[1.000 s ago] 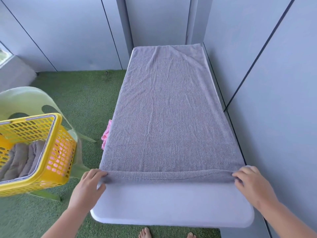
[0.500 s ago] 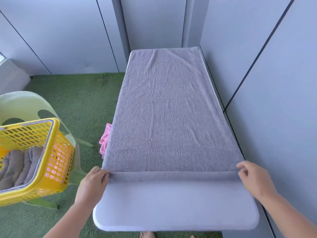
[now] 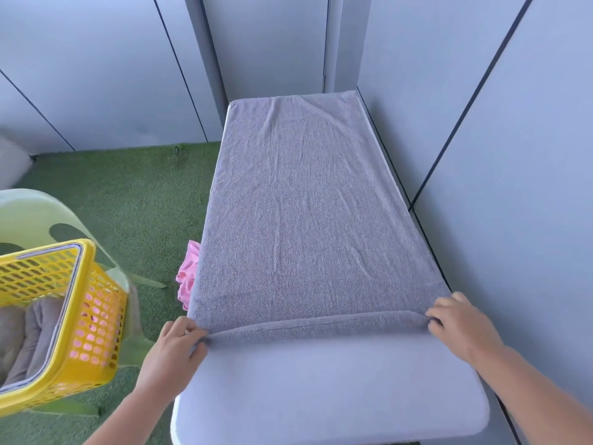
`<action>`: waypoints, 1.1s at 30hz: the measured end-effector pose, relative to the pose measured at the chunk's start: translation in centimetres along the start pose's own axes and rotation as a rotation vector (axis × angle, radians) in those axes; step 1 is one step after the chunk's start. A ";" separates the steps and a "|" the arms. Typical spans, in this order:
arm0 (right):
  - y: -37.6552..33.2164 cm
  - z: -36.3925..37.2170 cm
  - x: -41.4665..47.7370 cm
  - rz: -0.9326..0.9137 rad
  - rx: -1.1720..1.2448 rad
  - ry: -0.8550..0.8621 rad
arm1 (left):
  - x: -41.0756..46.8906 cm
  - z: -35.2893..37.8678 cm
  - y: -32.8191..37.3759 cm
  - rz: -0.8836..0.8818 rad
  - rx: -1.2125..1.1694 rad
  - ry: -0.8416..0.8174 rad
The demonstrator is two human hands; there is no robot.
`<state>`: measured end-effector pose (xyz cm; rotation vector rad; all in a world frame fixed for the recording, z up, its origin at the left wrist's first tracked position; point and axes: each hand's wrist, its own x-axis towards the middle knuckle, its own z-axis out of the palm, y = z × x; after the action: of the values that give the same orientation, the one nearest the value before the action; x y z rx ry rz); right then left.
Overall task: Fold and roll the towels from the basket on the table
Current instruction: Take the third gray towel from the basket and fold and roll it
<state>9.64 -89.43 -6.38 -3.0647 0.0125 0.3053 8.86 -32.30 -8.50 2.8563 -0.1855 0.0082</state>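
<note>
Left hand [image 3: 173, 351] pinches the near left corner of the towel [image 3: 305, 220] and right hand [image 3: 462, 326] grips the right corner, with the hem turned over once on the surface [image 3: 321, 396]. So the rolling has barely begun. Almost all of the towel lies flat, running off toward the wall. The basket [image 3: 86, 316] on the left looks to hold more grey ones. Compared with a second ago, there's more bare surface in front of the roll.
</note>
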 end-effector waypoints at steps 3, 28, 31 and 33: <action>1.0 -1.1 0.7 -0.048 0.039 -0.065 | -0.1 -0.3 0.4 -0.027 0.024 -0.019; -0.3 -1.6 2.6 -0.081 0.066 0.001 | 2.1 -1.0 0.9 -0.149 0.079 -0.033; -0.9 -1.8 3.4 0.033 0.159 -0.021 | 3.5 -1.6 2.0 -0.302 0.002 -0.079; -1.0 -1.3 3.6 0.095 0.271 0.051 | 4.2 -1.7 2.5 -0.360 -0.073 -0.033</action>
<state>13.47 -88.49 -5.72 -2.8065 0.1871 0.2100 12.78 -34.72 -6.12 2.7752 0.3161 -0.1157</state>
